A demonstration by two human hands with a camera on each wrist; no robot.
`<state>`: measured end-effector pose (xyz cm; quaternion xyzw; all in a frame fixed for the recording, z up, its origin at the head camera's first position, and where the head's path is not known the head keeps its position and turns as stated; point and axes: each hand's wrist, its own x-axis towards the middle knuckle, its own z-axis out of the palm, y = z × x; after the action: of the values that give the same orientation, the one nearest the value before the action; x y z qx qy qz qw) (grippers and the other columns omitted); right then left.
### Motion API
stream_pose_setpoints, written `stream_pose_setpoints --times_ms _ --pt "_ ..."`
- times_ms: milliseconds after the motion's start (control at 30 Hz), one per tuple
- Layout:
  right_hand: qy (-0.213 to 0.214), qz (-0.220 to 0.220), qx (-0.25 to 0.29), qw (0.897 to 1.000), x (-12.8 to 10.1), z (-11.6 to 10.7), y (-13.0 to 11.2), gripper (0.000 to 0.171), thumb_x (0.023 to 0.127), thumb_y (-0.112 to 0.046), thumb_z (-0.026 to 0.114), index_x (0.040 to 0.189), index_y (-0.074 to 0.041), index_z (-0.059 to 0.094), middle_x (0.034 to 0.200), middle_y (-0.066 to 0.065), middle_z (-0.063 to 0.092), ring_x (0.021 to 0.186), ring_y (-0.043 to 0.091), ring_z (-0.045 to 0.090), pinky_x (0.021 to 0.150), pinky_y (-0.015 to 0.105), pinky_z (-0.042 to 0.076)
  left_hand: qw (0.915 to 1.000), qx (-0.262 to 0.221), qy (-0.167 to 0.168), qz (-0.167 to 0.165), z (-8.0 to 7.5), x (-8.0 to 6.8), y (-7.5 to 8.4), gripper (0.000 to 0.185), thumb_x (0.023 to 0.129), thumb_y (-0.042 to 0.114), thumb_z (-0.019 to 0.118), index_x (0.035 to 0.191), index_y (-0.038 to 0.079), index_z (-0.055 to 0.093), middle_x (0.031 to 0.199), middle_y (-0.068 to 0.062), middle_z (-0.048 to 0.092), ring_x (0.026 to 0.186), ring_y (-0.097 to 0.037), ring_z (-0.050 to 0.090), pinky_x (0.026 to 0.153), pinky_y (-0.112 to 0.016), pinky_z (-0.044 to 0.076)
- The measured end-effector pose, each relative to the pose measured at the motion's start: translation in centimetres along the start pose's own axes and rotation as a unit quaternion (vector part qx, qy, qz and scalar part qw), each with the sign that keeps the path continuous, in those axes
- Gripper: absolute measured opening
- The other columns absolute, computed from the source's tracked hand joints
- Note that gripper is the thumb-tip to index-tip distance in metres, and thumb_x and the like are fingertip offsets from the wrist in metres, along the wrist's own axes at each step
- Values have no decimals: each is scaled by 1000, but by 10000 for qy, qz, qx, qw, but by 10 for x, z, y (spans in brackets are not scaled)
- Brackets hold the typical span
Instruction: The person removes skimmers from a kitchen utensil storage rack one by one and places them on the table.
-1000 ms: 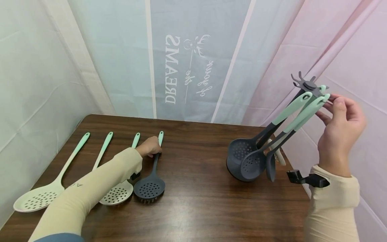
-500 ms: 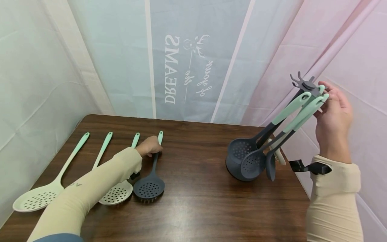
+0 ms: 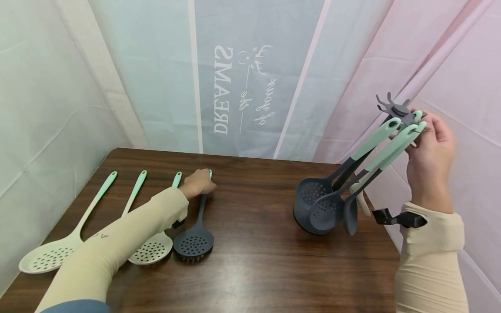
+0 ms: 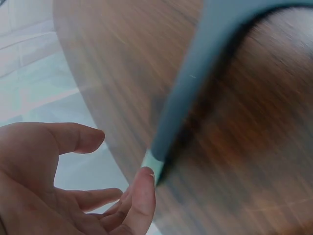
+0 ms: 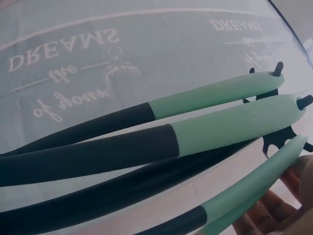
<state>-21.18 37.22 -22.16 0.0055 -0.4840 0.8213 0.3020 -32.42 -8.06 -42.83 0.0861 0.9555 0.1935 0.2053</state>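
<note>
Left hand (image 3: 199, 181): over the dark skimmer (image 3: 194, 240), near its far end;
Right hand (image 3: 432, 156): at the utensil rack (image 3: 400, 111);
Table (image 3: 258, 261): dark wood

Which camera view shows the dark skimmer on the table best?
The head view: it shows the dark skimmer nearly whole, perforated head included, though the left hand covers part of its handle. The left wrist view catches mostly shaft and some handle; the right wrist view shows none of it.

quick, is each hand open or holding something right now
Left hand: open, at the dark perforated utensil, not closed on it.
Right hand: at the hanging green handles; whether its grip is closed can't be told.
</note>
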Motion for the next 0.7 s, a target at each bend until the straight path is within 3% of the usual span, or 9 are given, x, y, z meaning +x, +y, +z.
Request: stream_pose_setpoints --times_ms 67,200,500,700 --pt "-5 -53 109 9999 -1 0 0 18 98 0 65 111 13 64 101 16 65 74 29 73 63 35 62 9999 -57 87 76 -1 -2 6 46 100 24 53 137 -3 52 121 -23 61 90 -30 59 76 -45 47" --pt "102 -201 168 9996 -2 -1 1 20 98 -1 65 112 13 65 94 16 64 76 30 75 65 35 62 9993 -148 271 227 -4 -4 20 61 100 25 54 152 -3 39 148 -25 49 113 -36 60 86 -53 51" --pt "153 -481 354 9981 -6 -1 5 22 95 4 68 111 18 63 87 19 66 71 33 74 65 36 61 9907 -706 817 832 -7 -7 57 58 102 27 57 153 3 42 149 -19 48 112 -31 60 74 -44 51" --pt "140 -334 534 9979 -7 -1 5 22 95 5 67 112 18 62 84 20 66 69 34 73 65 39 61 9779 -1054 1198 1348 -9 -10 76 53 103 30 58 148 2 48 137 -15 59 120 -29 59 87 -45 55"
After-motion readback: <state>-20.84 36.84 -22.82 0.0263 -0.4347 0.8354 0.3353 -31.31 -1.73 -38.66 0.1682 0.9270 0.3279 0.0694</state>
